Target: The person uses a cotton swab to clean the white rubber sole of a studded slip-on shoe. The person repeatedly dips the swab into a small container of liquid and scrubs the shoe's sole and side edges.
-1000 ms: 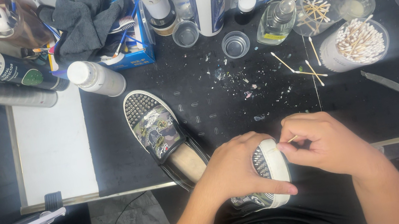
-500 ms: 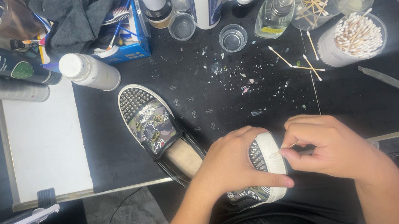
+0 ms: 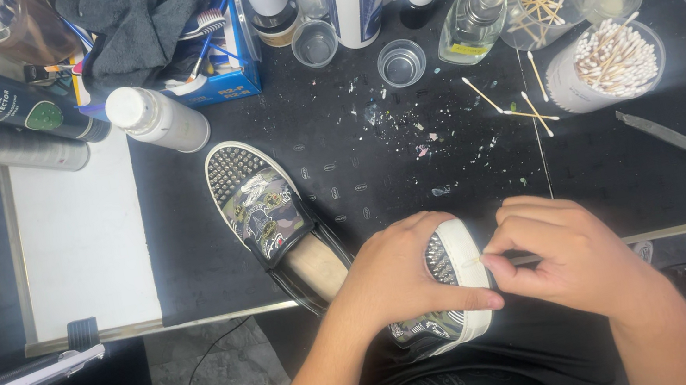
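Observation:
My left hand (image 3: 400,278) grips a studded camouflage slip-on shoe (image 3: 458,285) with a white sole, held over my lap at the table's front edge. My right hand (image 3: 566,256) pinches a cotton swab (image 3: 474,261) whose tip touches the white toe rim of that shoe. The matching second shoe (image 3: 266,211) lies on the black mat (image 3: 416,180) just left of my left hand, toe pointing away.
A round tub of cotton swabs (image 3: 612,62) stands at the right, with used swabs (image 3: 511,106) and flakes scattered on the mat. Bottles, small glass cups (image 3: 401,63), a grey cloth (image 3: 134,22) and a blue box line the back. A metal scalpel (image 3: 677,138) lies at right.
The swab tip has shifted slightly along the toe rim and my right hand sits a little lower. The view drifted slightly; the left hand keeps its grip.

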